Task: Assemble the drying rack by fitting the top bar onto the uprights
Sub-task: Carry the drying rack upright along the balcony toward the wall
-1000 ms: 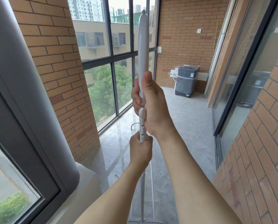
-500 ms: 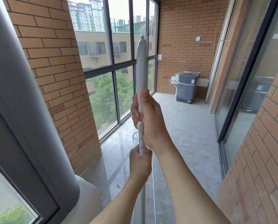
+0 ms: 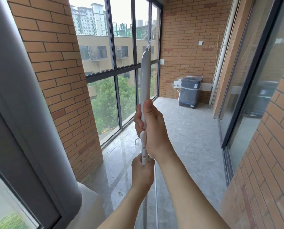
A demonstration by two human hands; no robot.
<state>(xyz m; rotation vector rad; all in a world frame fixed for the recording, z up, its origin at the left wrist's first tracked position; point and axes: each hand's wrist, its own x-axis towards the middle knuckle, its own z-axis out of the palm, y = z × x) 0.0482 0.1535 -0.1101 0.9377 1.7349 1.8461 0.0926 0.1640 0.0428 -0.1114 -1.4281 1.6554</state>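
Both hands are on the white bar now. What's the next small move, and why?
Probably press the white bar straight down with the right hand while the left hand steadies the thin upright below. The bar's lower end sits right at the left fist, where the two pieces meet; how far it has seated is hidden.

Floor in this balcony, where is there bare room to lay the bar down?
The widest bare patch of floor runs from the hands to the washing machine, between the windows and the glass door. It is crowded right below, where the left hand and right hand grip the bar over thin uprights.
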